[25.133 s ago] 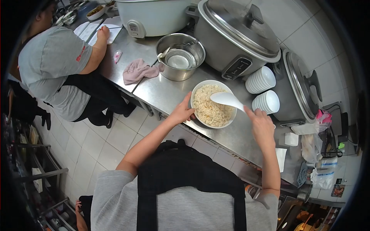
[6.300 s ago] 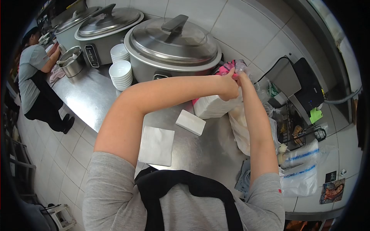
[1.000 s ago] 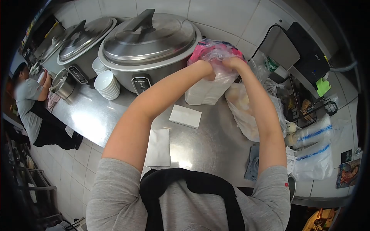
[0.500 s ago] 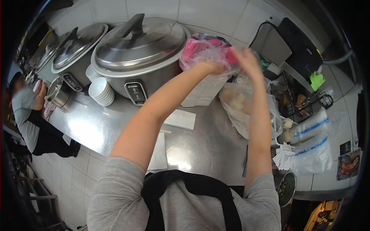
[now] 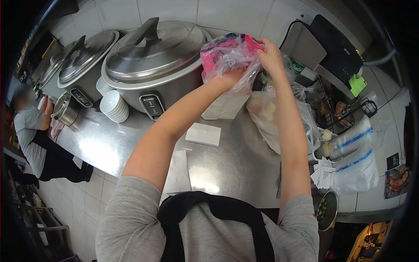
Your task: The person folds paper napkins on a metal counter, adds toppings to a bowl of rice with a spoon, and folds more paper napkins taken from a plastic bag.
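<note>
A clear plastic bag (image 5: 246,81) with a bright pink and dark printed packet (image 5: 214,54) in it sits on top of a white stack that looks like folded paper (image 5: 220,106). My right hand (image 5: 270,56) pinches the upper right edge of the bag, thumb and fingers closed on it. Reaching in from the front, my left hand (image 5: 231,78) is at the bag's lower side. Its fingers are covered by the crumpled plastic, so what they hold is hidden. A flat white pad (image 5: 204,134) lies on the steel counter (image 5: 227,174) below my hands.
A large rice cooker (image 5: 159,56) stands left of the bag, with stacked white bowls (image 5: 115,106) beside it. Filled plastic bags (image 5: 264,118) and a black printer (image 5: 338,56) are at right. A bowl of green fruit (image 5: 326,210) is near my right elbow. Another person (image 5: 32,131) stands at far left.
My right hand was blurred and open beside the bag; now its fingers are closed on the bag's edge. My left hand has shifted slightly left, and the plastic is pulled up more.
</note>
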